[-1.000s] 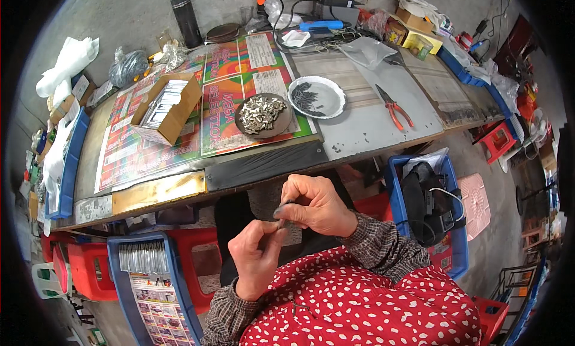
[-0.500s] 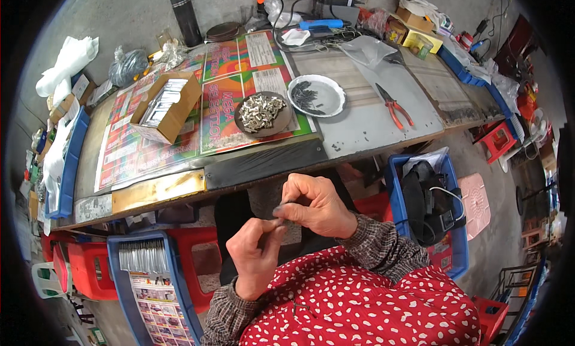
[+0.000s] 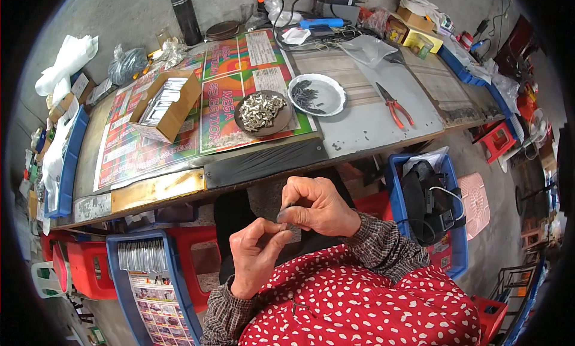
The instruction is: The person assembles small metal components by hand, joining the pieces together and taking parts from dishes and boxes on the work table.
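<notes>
In front of my apron, just short of the table edge, my left hand (image 3: 257, 253) and my right hand (image 3: 317, 205) meet with thumbs and forefingers pinched. Whatever sits between the fingertips is too small to make out. Beyond them on the table, a dark round dish (image 3: 247, 125) holds a heap of small silvery metal pieces (image 3: 263, 111). Beside it stands a white bowl (image 3: 340, 100) with small dark grey strips (image 3: 305, 95). Red-handled pliers (image 3: 395, 106) lie to the right, their jaws pointing away.
An open cardboard box (image 3: 185, 109) with thin silvery packets stands on the left of the table. Below the table are a blue crate (image 3: 114, 274) with metal rods and a blue bin (image 3: 458, 250) with black items. A black flask (image 3: 187, 19) stands at the back.
My hands remain pinched close together. The left hand has shifted slightly right, and the right hand has dropped a little.
</notes>
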Demonstrator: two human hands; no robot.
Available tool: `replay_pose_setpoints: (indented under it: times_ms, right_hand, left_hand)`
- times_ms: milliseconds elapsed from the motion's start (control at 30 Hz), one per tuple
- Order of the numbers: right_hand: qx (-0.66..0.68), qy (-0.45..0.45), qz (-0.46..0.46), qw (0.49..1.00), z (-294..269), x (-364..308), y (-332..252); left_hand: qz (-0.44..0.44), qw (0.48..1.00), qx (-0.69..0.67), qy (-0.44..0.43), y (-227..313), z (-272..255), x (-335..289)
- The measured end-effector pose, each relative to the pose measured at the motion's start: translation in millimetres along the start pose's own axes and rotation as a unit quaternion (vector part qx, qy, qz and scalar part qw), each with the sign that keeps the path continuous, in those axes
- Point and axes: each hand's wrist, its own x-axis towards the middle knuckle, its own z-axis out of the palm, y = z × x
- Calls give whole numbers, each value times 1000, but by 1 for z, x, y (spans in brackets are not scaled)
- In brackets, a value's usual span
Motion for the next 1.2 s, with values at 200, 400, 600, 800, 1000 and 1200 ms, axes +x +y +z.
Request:
replay_pose_setpoints:
  times_ms: [200,400,600,800,1000,1200]
  right_hand:
    - [-1,107,-13,994,12,-1,9]
    - [74,58,45,995,10,0,2]
    - [64,-11,38,997,-3,-2,8]
    - [16,57,13,998,5,-5,8]
    - [50,106,28,993,13,0,14]
    - [92,58,55,993,6,-1,11]
  left_hand:
    - [217,936,241,138,0,12,5]
    - [117,977,156,86,-2,4,2]
    - [-53,997,-57,-27,4,-2,1]
    - [3,1000,15,8,2,1,0]
    - [158,962,188,119,-6,10,2]
    - [40,994,82,63,-8,4,-2]
